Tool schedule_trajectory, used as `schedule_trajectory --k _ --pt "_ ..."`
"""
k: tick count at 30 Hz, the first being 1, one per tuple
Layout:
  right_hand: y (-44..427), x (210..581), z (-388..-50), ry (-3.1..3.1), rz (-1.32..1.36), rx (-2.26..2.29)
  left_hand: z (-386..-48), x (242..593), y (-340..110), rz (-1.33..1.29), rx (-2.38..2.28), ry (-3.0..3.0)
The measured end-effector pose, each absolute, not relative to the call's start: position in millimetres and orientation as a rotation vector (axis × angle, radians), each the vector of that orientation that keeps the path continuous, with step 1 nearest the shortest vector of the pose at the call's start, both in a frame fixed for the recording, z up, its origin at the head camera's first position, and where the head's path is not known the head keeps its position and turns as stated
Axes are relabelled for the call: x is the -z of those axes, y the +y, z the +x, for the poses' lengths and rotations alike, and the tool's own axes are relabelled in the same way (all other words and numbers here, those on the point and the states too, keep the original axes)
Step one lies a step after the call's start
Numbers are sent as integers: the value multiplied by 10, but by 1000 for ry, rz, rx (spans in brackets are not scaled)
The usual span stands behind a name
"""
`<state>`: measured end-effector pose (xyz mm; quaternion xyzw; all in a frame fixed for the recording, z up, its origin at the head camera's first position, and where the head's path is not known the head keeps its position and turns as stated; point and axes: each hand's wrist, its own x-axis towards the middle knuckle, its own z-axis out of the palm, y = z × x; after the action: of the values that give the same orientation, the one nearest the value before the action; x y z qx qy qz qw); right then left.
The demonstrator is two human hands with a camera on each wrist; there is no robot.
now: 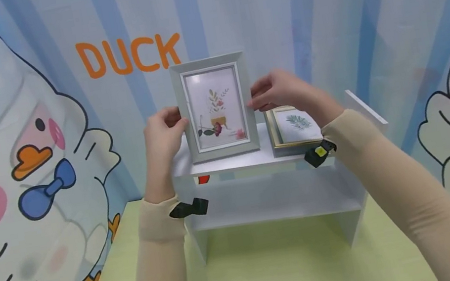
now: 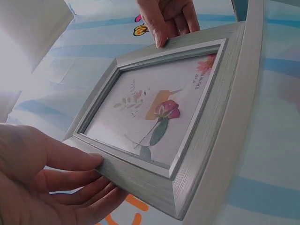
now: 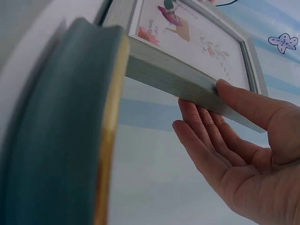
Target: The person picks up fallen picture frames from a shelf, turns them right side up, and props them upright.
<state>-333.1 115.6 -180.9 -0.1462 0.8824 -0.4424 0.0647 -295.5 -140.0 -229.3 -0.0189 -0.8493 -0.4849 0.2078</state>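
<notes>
A pale grey-green picture frame [image 1: 217, 106] stands upright at the left of the white shelf's top, its print of flowers and a dried rose facing me. My left hand [image 1: 162, 134] holds its left side, thumb on the front and fingers around the edge. On the opposite side, my right hand [image 1: 281, 90] pinches the edge; the right wrist view shows the thumb [image 3: 243, 99] at the front and fingertips against the side. Beneath the right hand lies a gold-edged frame [image 1: 296, 125] with a green leaf print. The right wrist view shows a blurred, teal-sided, gold-edged object [image 3: 61, 136] close by.
The white two-tier shelf [image 1: 271, 197] stands on a pale yellow-green table [image 1: 284, 270]. A raised white side panel [image 1: 366, 108] rises at its right end. Behind hangs a blue-striped curtain [image 1: 266, 12] with cartoon ducks and orange lettering.
</notes>
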Motion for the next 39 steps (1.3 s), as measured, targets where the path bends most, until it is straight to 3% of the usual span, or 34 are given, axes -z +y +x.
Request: schedule_trajectory --k 16,28,39 --pt "992 1861 -3197 2690 -452 1399 -2938 2245 -1531 9 1353 -2392" --pt "1118 1902 -3182 2649 -493 1403 -2763 2281 -1452 30 1280 -2184" --pt "1731 1883 -2997 2700 -411 1356 -2542 2254 -960 -354 1294 -2086"
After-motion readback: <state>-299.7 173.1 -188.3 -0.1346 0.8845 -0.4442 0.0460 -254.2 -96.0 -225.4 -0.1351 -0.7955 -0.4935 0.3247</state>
